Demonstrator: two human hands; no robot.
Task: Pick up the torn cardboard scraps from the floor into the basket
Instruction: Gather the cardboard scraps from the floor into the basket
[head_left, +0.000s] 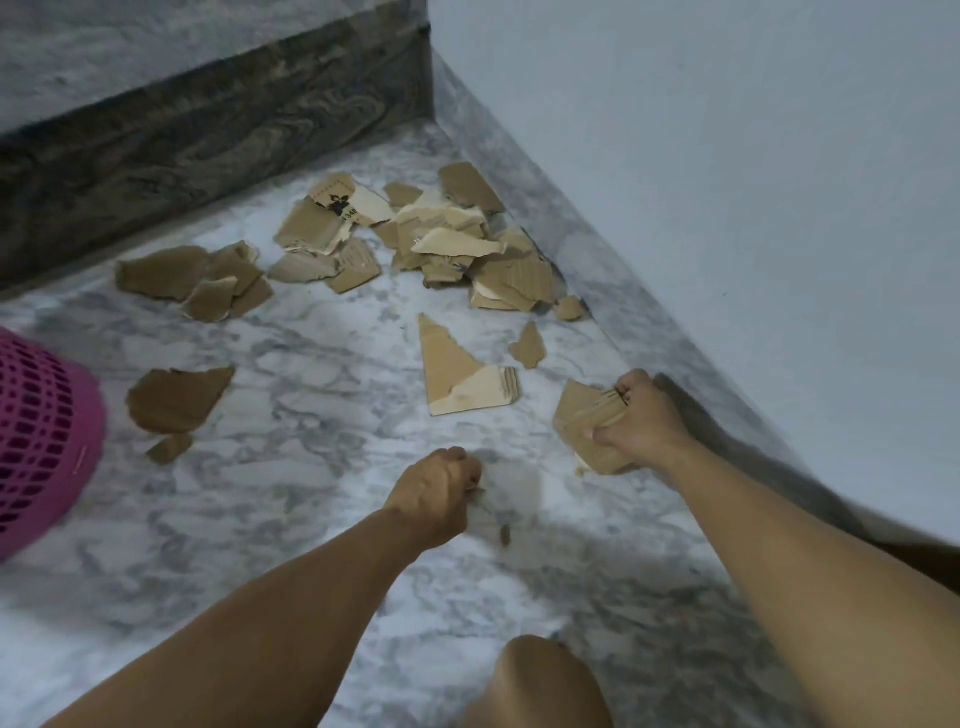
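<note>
Beside the wall (727, 156), our right hand (641, 421) grips a stack of scraps (584, 423); our left hand (436, 493) pinches something too small to identify. Far left of both sits the basket (41, 431).

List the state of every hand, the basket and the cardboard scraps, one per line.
Right hand: grips a stack of scraps.
Left hand: fingers curled low over the floor; whether it pinches anything is unclear.
Pink basket: at left edge, contents hidden.
Loose scraps: many still scattered on the floor.
</note>
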